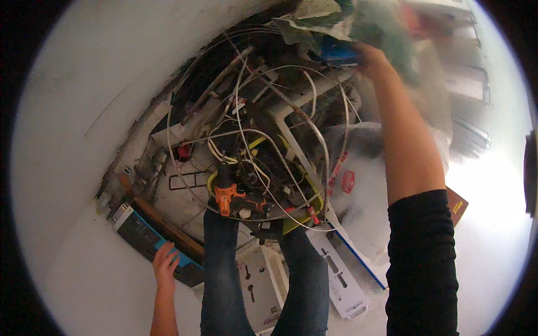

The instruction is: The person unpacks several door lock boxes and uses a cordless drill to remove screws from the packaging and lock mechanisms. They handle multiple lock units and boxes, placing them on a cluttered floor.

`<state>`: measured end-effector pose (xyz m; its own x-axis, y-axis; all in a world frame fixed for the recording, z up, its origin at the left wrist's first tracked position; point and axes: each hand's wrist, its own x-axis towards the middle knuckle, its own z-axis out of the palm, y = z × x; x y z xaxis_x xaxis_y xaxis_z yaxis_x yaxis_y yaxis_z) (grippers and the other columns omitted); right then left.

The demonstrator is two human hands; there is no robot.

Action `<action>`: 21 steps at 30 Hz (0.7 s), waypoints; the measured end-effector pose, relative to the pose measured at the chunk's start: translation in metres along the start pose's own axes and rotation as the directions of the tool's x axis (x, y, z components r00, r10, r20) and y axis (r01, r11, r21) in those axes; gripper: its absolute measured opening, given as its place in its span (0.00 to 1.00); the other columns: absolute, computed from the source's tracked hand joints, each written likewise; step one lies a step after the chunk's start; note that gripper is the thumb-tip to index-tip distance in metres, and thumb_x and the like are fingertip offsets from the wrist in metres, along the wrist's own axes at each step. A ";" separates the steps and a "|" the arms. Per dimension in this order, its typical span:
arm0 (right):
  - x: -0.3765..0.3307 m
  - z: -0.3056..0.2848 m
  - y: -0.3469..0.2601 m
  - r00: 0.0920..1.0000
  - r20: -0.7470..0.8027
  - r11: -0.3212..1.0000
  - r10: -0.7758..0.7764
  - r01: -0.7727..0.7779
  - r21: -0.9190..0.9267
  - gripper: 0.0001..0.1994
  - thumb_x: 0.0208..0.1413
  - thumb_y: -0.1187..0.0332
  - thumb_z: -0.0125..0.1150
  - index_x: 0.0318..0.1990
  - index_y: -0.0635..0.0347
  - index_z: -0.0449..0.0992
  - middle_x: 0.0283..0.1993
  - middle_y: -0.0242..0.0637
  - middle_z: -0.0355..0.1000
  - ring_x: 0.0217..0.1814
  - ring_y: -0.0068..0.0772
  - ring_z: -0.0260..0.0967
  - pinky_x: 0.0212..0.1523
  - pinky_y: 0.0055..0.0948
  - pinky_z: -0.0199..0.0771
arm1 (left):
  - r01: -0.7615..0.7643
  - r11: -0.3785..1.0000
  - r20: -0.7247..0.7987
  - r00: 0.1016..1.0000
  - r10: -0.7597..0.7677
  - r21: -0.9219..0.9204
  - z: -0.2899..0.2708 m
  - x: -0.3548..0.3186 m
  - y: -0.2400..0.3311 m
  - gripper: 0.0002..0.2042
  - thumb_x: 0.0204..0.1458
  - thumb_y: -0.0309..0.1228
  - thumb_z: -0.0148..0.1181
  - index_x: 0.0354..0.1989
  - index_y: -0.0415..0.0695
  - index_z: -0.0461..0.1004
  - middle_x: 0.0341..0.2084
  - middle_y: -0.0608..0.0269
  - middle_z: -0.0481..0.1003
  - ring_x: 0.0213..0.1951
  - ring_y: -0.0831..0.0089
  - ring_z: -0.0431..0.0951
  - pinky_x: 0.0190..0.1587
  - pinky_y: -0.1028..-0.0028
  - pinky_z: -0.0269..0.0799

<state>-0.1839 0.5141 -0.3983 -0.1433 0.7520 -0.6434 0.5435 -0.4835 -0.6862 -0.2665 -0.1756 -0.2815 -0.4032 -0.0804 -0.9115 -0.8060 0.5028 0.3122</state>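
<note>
Blue-edged dark box [147, 239] lies at the lower left of the frame; the left hand [166, 266] rests on its near end, fingers spread, not clamped. It looks stiff and light, best gripped along its long sides. Centre: an orange drill [230, 197] amid tangled wires [263, 140] (little open room). Upper right, the right hand [372, 59] grasps soft, blurred cloth [386, 28].
</note>
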 end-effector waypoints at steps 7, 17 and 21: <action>0.060 0.024 0.023 0.997 0.064 0.893 0.050 -0.073 0.445 0.11 0.52 0.80 0.43 0.43 0.72 0.64 0.42 0.54 0.67 0.39 0.51 0.70 0.38 0.50 0.77 | 0.089 0.995 -0.129 0.988 -0.083 0.041 -0.059 -0.028 -0.050 0.23 0.45 0.32 0.55 0.52 0.41 0.64 0.49 0.61 0.67 0.47 0.68 0.69 0.51 0.69 0.63; -0.076 -0.017 0.057 0.596 0.467 0.308 -0.653 0.772 -0.555 0.15 0.53 0.62 0.51 0.44 0.61 0.72 0.44 0.41 0.71 0.46 0.37 0.69 0.45 0.36 0.69 | 0.024 0.990 0.095 0.995 -0.037 0.137 0.002 -0.039 -0.033 0.19 0.50 0.30 0.53 0.51 0.40 0.65 0.48 0.61 0.68 0.46 0.70 0.70 0.50 0.71 0.62; -0.250 0.007 0.076 0.920 0.088 0.924 -0.383 0.383 0.021 0.12 0.51 0.68 0.53 0.41 0.64 0.71 0.38 0.39 0.71 0.38 0.30 0.68 0.37 0.27 0.69 | -0.100 0.975 0.159 0.985 0.069 0.197 0.005 -0.052 -0.031 0.15 0.51 0.28 0.51 0.47 0.39 0.69 0.45 0.60 0.70 0.44 0.69 0.72 0.46 0.73 0.66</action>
<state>-0.1129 0.2860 -0.2925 -0.4124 0.8375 -0.3585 0.4299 -0.1681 -0.8871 -0.2184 -0.1830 -0.2450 -0.3838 0.0919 -0.9188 -0.6605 0.6681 0.3427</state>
